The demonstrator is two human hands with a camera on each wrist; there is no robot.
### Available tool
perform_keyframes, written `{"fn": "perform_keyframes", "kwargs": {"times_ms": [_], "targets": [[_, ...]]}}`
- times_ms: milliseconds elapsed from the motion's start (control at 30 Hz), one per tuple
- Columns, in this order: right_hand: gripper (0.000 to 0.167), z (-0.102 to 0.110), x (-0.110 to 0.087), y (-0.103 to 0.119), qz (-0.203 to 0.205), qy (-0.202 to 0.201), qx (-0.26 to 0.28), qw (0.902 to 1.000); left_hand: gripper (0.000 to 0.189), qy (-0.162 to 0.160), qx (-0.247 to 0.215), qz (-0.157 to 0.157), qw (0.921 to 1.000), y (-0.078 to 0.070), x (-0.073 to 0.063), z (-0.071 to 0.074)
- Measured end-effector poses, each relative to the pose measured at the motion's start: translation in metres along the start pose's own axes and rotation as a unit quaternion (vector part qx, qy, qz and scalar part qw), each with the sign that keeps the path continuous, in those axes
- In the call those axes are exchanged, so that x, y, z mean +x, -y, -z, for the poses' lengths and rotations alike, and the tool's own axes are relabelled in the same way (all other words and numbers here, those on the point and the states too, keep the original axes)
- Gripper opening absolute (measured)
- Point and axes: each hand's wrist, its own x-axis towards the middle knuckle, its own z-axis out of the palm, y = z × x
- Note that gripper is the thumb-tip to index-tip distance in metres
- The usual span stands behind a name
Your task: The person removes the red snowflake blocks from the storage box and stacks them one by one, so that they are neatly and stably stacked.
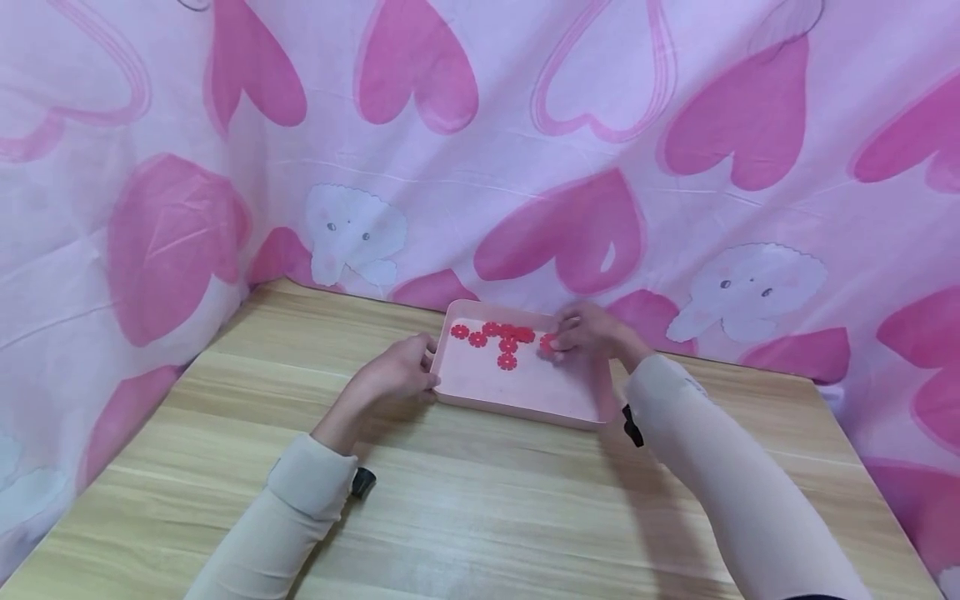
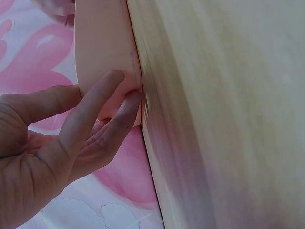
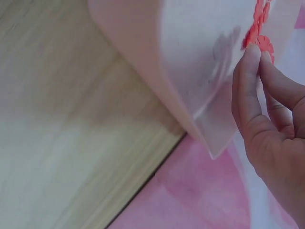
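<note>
A shallow pink tray point(image 1: 517, 408) lies on the wooden table, with several red notched plastic discs point(image 1: 507, 362) in its far and left part. At the tray's left end, my left hand point(image 1: 401, 367) holds the corner, its fingertips point(image 2: 114, 78) on the outer wall in the left wrist view. Over the tray's right part, my right hand point(image 1: 588, 332) pinches one red disc point(image 1: 547, 342) between thumb and fingers. That disc point(image 3: 265, 46) overlaps others behind it in the right wrist view.
The wooden table point(image 1: 480, 517) carries the tray near its back edge. A pink curtain point(image 1: 465, 167) with hearts and white cartoon animals hangs behind and along the left. Black straps point(image 1: 363, 482) show at both wrists under beige sleeves.
</note>
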Motion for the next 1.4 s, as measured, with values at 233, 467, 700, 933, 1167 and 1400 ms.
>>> {"fn": "perform_keyframes", "kwargs": {"times_ms": [233,467,700,933,1167,1400], "targets": [[0.02,0.021,-0.012,-0.005,0.003,0.01,0.069,0.9975,0.039,0.001,-0.023,0.007,0.9997,0.0,0.0,-0.002],[0.024,0.042,-0.028,-0.016,-0.013,0.01,0.066,0.9977,0.04,-0.002,-0.013,0.013,0.9998,-0.001,-0.001,-0.002],[0.02,0.058,-0.042,-0.032,-0.026,0.006,0.105,0.9942,0.041,-0.004,-0.005,-0.003,1.0,-0.002,-0.002,-0.002],[0.022,0.074,-0.056,-0.056,-0.065,0.016,0.106,0.9922,0.043,-0.004,0.003,0.006,1.0,-0.001,0.0,-0.001],[0.019,0.079,-0.065,-0.08,-0.107,0.019,0.098,0.9892,0.042,-0.003,-0.005,0.006,1.0,-0.001,-0.002,-0.001],[0.025,0.073,-0.071,-0.103,-0.145,0.044,0.12,0.9811,0.042,-0.004,-0.006,0.004,1.0,0.0,-0.001,-0.002]]}}
